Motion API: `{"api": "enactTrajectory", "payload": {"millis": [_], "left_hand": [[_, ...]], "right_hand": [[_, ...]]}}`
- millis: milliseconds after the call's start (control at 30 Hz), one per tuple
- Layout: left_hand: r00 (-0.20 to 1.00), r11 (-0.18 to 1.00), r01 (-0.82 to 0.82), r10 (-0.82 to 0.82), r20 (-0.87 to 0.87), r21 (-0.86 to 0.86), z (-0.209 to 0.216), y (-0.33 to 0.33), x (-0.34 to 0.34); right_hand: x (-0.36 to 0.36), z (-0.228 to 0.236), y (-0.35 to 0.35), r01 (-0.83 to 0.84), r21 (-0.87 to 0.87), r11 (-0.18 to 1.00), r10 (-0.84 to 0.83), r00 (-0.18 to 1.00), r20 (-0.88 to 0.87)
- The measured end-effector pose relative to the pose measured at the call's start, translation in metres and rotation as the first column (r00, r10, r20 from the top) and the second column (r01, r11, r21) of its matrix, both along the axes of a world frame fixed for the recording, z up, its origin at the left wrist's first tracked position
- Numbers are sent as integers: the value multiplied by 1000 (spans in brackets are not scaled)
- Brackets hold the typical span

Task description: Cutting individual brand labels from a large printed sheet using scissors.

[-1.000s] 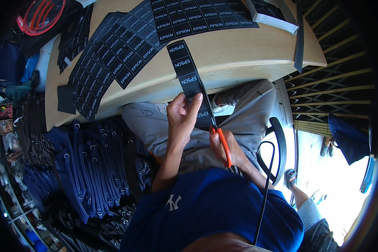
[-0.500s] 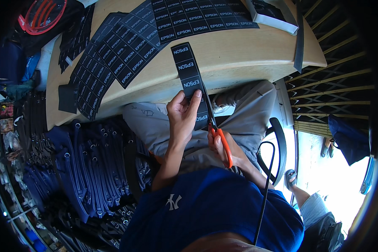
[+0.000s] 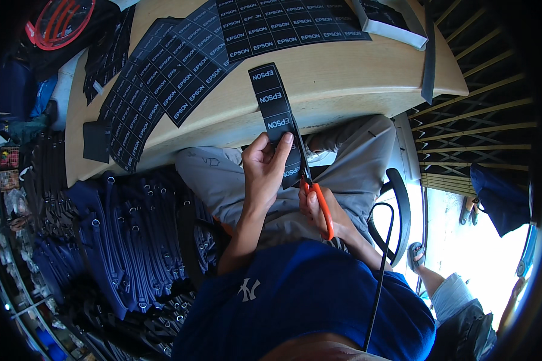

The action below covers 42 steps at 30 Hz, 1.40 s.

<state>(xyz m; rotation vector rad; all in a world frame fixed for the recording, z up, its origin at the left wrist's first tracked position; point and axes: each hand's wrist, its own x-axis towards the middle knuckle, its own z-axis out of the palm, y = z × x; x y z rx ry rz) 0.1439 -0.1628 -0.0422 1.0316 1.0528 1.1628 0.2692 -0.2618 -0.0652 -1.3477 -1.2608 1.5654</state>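
My left hand (image 3: 266, 168) pinches a black strip of printed labels (image 3: 271, 96) between thumb and fingers, above my lap. The strip stands out past the fingertips toward the table. In my right hand (image 3: 314, 207) is a pair of scissors with orange handles (image 3: 326, 212), its dark blades pointing away from me along the strip's right edge. Whether the blades touch the strip at this instant I cannot tell. Several black label sheets (image 3: 193, 90) lie fanned across the table, with another sheet (image 3: 283, 30) at the back.
The curved wooden table (image 3: 343, 78) stands in front of my knees. A white open box (image 3: 397, 30) and a dark strip (image 3: 428, 66) sit at its right. Bundles of navy straps (image 3: 132, 240) with metal rings are piled at my left. A folding metal gate (image 3: 476, 126) and another person's leg (image 3: 430, 280) show at right.
The label strip and my left hand have shifted slightly right and toward me. The scissors have moved very little.
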Motion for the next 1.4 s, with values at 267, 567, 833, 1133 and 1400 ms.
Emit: {"api": "enactTrajectory", "payload": {"millis": [267, 567, 833, 1133, 1400], "left_hand": [[1000, 1000, -2, 2, -3, -21, -3, 1, -2], [1000, 1000, -2, 2, 0, -29, -2, 1, -2], [998, 999, 36, -36, -50, 6, -1, 9, -4], [996, 996, -76, 78, -46, 42, -3, 16, -1], [999, 999, -34, 34, -10, 5, -6, 9, 2]], "right_hand": [[-2, -5, 0, 35, 32, 999, -36, 999, 18], [-3, -1, 0, 41, -16, 999, -41, 999, -19], [-1, 3, 2, 46, -45, 998, -46, 999, 0], [-2, 5, 3, 34, -2, 999, -34, 999, -12], [4, -1, 3, -38, 48, 998, 39, 999, -9]]}}
